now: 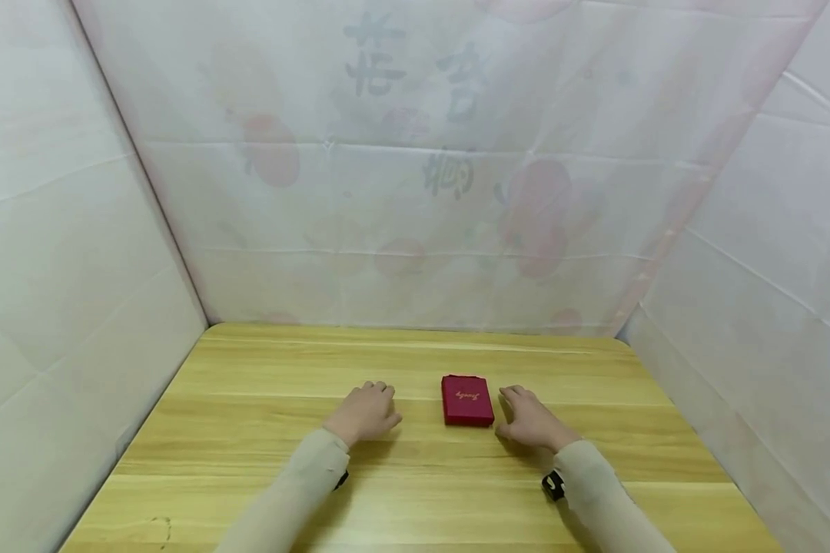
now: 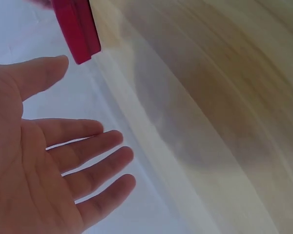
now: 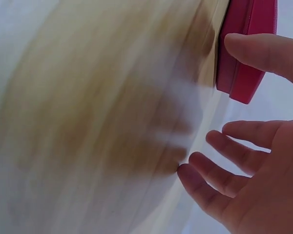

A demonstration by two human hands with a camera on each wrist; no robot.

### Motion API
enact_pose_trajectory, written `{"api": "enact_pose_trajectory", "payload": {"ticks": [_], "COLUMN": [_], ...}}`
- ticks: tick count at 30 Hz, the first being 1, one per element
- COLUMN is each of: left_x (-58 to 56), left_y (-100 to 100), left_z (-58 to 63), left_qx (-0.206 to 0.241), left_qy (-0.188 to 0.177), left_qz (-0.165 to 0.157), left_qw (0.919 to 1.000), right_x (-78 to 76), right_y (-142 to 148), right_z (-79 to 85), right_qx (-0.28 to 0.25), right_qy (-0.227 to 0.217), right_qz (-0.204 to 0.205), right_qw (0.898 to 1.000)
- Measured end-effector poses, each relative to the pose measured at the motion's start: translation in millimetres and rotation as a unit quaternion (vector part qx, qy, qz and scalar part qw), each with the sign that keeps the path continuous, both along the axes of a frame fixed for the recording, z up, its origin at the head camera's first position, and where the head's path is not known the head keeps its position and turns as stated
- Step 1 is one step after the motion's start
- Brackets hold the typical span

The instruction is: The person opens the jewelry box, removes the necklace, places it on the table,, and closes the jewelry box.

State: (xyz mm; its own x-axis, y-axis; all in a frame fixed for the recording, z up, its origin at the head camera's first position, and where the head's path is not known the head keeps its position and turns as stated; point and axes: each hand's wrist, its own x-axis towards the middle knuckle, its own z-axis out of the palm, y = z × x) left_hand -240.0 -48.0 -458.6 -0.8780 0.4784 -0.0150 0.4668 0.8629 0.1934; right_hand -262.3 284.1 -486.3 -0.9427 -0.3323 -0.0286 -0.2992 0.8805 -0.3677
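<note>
A small dark-red gift box (image 1: 467,411) with gold script on its lid lies flat on the wooden table. My right hand (image 1: 531,421) is just to the right of the box, its fingers spread and holding nothing. In the right wrist view the thumb overlaps the side of the red box (image 3: 248,80). To the left of the box, across a wider gap, my left hand (image 1: 365,413) hovers with relaxed fingers and an empty palm. The left wrist view shows the box's corner (image 2: 78,31) beyond the left thumb.
The wood-grain table (image 1: 283,361) reaches back to a pale printed curtain (image 1: 401,207). White sheets hang at the left (image 1: 62,253) and right (image 1: 754,253). Dark wrist-camera straps show under both sleeves, and a small dark mark (image 1: 166,530) is near the front left.
</note>
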Motion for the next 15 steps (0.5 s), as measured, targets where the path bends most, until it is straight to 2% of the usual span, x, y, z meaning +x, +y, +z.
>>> {"api": "enact_pose_trajectory", "payload": {"ticks": [15], "left_x": [-13.1], "left_y": [34.0], "left_z": [-3.8], "left_qx": [0.022], "left_qy": [-0.034], "left_qz": [-0.016], "left_qw": [0.9991], "right_x": [-5.0], "right_y": [-8.1], "right_z": [-0.6], "right_qx": [-0.013], "right_qy": [-0.007], "right_qz": [0.015], "right_qw": [1.0]}}
